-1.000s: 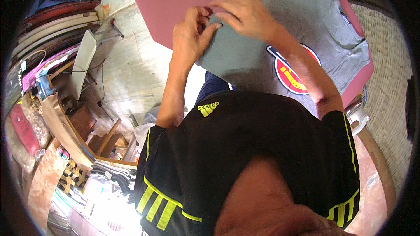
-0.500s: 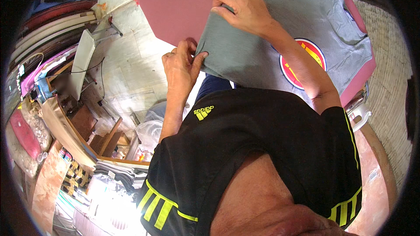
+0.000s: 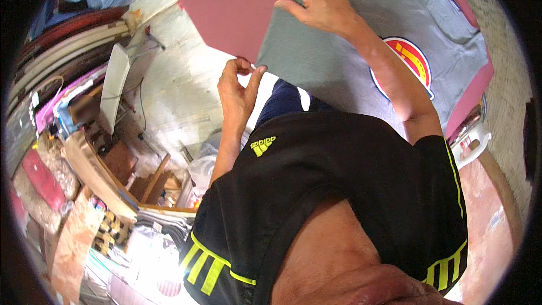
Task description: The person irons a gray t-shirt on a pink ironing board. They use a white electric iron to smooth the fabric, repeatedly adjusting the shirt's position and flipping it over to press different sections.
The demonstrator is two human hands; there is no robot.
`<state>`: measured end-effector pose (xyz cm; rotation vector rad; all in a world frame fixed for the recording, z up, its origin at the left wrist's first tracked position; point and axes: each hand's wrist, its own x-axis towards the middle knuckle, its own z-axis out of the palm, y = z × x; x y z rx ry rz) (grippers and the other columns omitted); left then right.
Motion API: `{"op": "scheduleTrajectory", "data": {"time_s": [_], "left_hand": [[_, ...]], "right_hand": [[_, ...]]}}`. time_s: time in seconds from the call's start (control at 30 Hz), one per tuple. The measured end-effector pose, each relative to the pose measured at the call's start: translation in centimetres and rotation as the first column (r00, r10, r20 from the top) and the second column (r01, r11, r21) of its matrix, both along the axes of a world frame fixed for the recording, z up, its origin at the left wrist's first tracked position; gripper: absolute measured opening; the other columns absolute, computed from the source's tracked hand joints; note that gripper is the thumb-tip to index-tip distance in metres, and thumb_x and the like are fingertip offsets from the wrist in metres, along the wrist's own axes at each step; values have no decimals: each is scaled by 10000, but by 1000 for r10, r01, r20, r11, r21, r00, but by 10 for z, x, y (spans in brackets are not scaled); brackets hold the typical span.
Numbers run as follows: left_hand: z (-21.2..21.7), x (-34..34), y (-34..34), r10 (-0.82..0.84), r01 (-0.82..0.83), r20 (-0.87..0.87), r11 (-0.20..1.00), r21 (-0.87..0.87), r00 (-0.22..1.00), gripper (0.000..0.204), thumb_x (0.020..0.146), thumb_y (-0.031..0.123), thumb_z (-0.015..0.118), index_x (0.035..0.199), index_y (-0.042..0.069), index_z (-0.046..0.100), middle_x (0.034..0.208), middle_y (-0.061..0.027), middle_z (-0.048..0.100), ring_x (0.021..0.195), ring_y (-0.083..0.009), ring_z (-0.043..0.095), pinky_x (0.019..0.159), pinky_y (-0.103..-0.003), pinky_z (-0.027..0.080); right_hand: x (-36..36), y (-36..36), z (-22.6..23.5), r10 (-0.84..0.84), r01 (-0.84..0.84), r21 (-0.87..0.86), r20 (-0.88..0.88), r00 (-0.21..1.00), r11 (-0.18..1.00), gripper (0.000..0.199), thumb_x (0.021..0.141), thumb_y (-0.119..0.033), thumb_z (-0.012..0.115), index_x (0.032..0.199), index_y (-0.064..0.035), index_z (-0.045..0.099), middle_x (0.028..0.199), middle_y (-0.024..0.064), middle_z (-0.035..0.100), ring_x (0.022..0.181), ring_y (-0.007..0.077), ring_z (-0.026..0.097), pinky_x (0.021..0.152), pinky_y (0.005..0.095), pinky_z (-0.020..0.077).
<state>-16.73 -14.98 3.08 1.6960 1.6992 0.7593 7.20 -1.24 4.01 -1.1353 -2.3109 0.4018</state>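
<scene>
On the pink table (image 3: 226, 5), both hands pinch a grey shirt (image 3: 339, 62).

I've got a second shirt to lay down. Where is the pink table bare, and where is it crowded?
Bare: the pink table left of the grey shirt, beyond the left hand pinching its corner. The shirt and the right hand take up the rest. The floor to the left is cluttered.

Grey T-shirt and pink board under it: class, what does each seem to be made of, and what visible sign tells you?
Grey T-shirt: soft knit fabric, likely cotton, matte; it creases and bends where the left hand pinches its corner. Pink board: looks rigid, smooth and matte, with straight edges; possibly painted wood or laminate, cannot tell which.
</scene>
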Motion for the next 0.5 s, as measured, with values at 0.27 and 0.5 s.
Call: {"op": "scheduleTrajectory", "data": {"time_s": [0.27, 0.5], "left_hand": [[14, 82, 40, -312, 386, -271, 875, 292, 911, 496, 888, 282, 711, 1296, 50, 552, 1332, -201, 506, 1252, -408, 438, 1060, -512, 343], [29, 99, 53, -375, 542, -532, 816, 198, 759, 553, 894, 375, 677, 1339, 66, 569, 1453, -202, 426, 1324, -428, 361, 1062, -553, 284]], "right_hand": [[8, 3, -4, 20, -36, -56, -260, 965, 998, 150, 864, -267, 717, 844, -126, 668, 904, 11, 646, 910, 215, 613, 832, 405, 455], [161, -121, 21, -557, 587, 179, -190, 808, 790, 167, 853, -86, 739, 1012, -82, 689, 1030, 63, 679, 1015, 224, 655, 887, 366, 531]]}}
